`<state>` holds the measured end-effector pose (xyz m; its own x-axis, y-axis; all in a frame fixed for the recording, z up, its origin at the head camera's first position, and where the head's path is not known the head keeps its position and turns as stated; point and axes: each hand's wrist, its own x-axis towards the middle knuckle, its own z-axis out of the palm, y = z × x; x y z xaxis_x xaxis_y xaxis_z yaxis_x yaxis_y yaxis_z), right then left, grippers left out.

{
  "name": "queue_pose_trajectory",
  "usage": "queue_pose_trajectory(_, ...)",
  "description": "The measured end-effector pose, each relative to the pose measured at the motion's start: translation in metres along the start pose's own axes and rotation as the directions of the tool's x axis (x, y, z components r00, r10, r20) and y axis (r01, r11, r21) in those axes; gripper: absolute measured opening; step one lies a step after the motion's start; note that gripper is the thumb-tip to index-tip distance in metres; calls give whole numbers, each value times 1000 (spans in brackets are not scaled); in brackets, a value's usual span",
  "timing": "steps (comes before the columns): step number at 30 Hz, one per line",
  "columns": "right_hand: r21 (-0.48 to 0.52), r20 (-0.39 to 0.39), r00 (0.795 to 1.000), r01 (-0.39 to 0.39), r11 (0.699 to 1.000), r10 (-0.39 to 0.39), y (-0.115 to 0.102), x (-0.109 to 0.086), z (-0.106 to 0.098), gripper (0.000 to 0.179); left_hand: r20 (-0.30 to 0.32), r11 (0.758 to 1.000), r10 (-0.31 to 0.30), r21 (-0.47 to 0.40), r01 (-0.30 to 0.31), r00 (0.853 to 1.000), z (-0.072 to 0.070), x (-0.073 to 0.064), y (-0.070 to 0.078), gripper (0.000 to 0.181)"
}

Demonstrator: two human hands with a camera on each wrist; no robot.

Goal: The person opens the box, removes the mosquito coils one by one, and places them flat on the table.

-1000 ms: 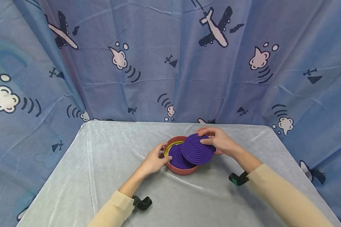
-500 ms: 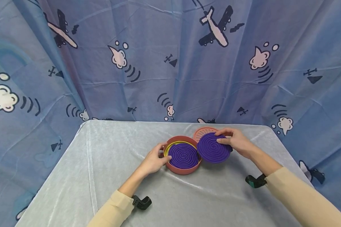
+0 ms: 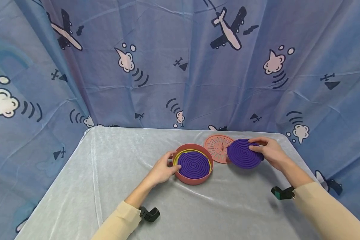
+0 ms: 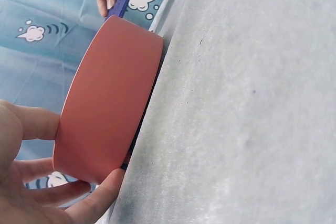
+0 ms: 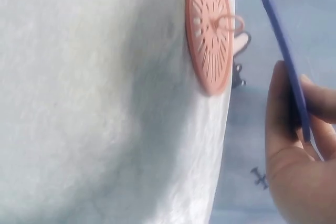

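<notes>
A purple mosquito coil (image 3: 244, 154), a flat tight spiral, hangs tilted above the right part of the table. My right hand (image 3: 271, 151) pinches it at its far right edge between thumb and fingers. In the right wrist view the coil (image 5: 286, 51) appears edge-on, apart from the cloth. A second purple coil (image 3: 193, 165) lies inside a round reddish-pink box (image 3: 192, 181), with a yellow ring (image 3: 176, 159) showing around it. My left hand (image 3: 162, 169) holds the box at its left side. The left wrist view shows fingers spread along the box's outer wall (image 4: 110, 98).
Right behind the box a pink slotted lid (image 3: 216, 146) with a small loop in its centre lies on the table; the held coil covers part of its right edge. Grey-white cloth (image 3: 132, 146) covers the table. A blue printed curtain (image 3: 156, 66) stands behind it.
My right hand has carried the purple coil rightward, from over the box to beyond the lid. The coil in the box and the slotted lid are now uncovered. My left hand stays put.
</notes>
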<state>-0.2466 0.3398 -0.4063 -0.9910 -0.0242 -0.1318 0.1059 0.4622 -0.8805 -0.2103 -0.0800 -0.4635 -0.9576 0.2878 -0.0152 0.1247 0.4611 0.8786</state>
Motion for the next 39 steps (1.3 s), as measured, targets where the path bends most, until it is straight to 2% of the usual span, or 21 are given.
queue_pose_trajectory(6,80,-66,998,1,997,4,19,1,-11,49,-9,1000,-5,7,6,1000,-2,0,0,62)
queue_pose_trajectory(11,69,-136,988,-68,995,77,36,0,-22,49,-1,1000,0,5,0,1000,-2,0,2,62)
queue_pose_trajectory(16,64,-173,978,-103,993,113,49,-1,-29,47,-1,1000,-4,8,4,1000,-2,-1,2,61)
queue_pose_trajectory(21,46,-187,975,-113,993,119,56,-2,-32,52,-5,1000,-6,8,6,1000,-2,-2,1,61)
queue_pose_trajectory(29,-1,-193,966,-177,984,173,69,-3,-33,58,0,1000,0,8,0,1000,-1,-1,1,61)
queue_pose_trajectory(39,2,-195,964,-184,983,181,77,0,-25,55,4,1000,0,7,0,1000,1,0,0,61)
